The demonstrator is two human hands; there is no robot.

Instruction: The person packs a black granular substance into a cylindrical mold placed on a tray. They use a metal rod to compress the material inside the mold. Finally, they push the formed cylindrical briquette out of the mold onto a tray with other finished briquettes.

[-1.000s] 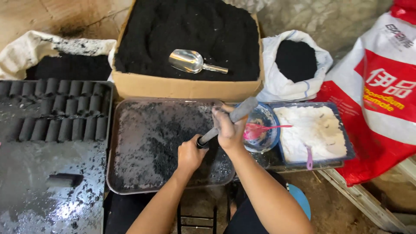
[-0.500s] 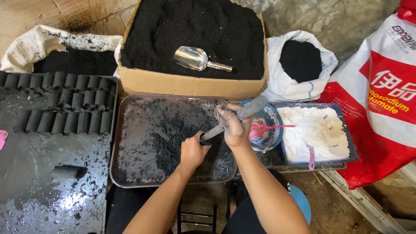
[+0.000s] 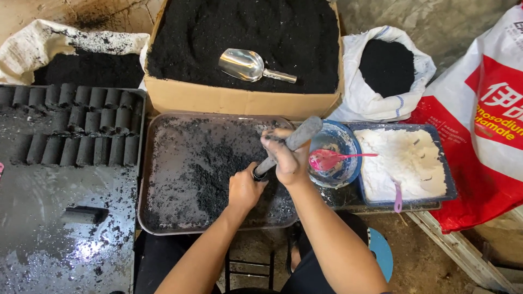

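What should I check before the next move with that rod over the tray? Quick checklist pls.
1. Right hand wrapped around the grey rod: ok.
2. Left hand closed around the dark tube at the rod's lower end: ok.
3. Tube bottom seated on the tray: cannot tell, the left hand hides it.
4. Black powder lying inside the tray by the hands: ok.
5. Rod top apart from the blue bowl with the pink spoon: cannot tell, they overlap in this view.
6. Metal scoop resting in the cardboard box, away from both hands: ok.
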